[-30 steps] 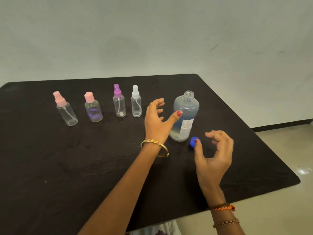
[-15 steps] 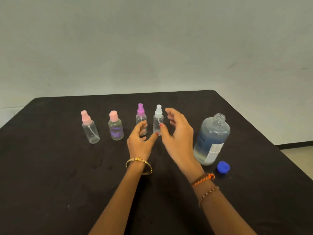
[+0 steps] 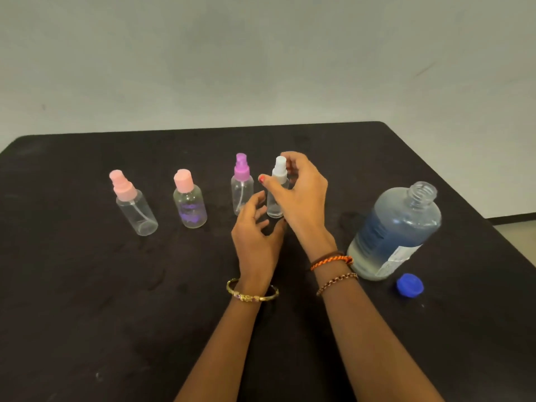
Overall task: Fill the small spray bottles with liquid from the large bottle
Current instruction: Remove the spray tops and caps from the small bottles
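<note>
Four small clear bottles stand in a row on the black table (image 3: 87,285): a pink-topped spray bottle (image 3: 135,207), a pink-capped bottle with purple print (image 3: 190,204), a purple-topped spray bottle (image 3: 241,187) and a white-topped spray bottle (image 3: 274,204). My right hand (image 3: 301,195) curls round the white spray head, thumb on its left and fingers behind it. Just in front of that bottle's base, my left hand (image 3: 255,242) hovers with relaxed fingers and holds nothing. The large bottle (image 3: 397,230), uncapped and partly full of bluish liquid, stands at the right. Its blue cap (image 3: 409,286) lies beside it.
The table's right edge and rounded far-right corner lie close behind the large bottle, with pale floor beyond. A plain wall rises behind the table. Bare black tabletop stretches across the near left.
My right hand left the blue cap on the table and crossed left to the white-topped bottle, closing on its spray head. My left hand moved away from the large bottle toward the same small bottle.
</note>
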